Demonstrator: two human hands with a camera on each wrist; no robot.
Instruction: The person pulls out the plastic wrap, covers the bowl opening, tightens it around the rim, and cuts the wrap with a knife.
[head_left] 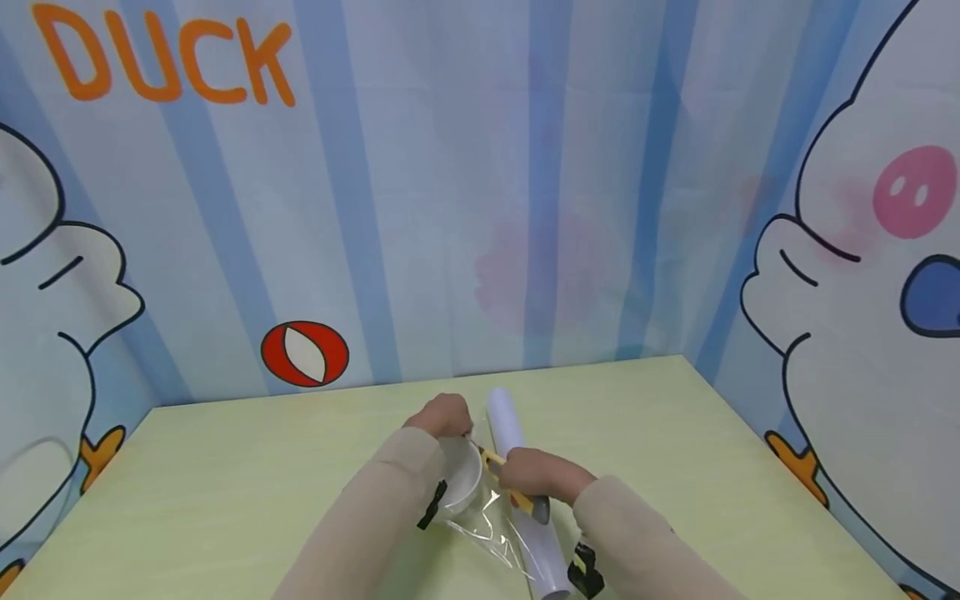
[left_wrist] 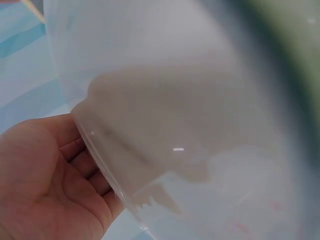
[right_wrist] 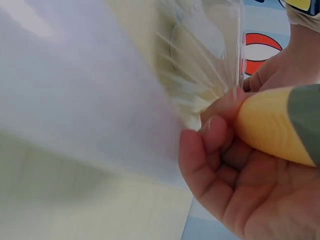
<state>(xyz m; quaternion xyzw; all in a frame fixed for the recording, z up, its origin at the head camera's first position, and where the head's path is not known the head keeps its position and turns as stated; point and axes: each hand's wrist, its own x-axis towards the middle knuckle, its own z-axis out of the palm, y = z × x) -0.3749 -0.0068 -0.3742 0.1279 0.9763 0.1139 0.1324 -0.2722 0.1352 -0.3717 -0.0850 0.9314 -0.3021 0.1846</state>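
A white bowl point(head_left: 459, 475) stands on the table with clear plastic film point(head_left: 491, 525) stretched over and beside it. My left hand point(head_left: 444, 415) holds the bowl at its far rim; in the left wrist view its fingers point(left_wrist: 86, 162) curl behind the bowl's wall point(left_wrist: 225, 125). My right hand point(head_left: 536, 471) grips a utility knife with a yellow and grey handle point(right_wrist: 270, 122), its front end close to the left fingers at the rim. The blade is too small to make out. Under the right hand lies a long white film roll point(head_left: 543, 554), partly covered by that hand.
The pale yellow-green table point(head_left: 285, 492) reaches back to a blue striped curtain point(head_left: 450, 208). Cartoon-printed panels point(head_left: 885, 350) border both sides. Black straps point(head_left: 585, 571) are on the sleeves.
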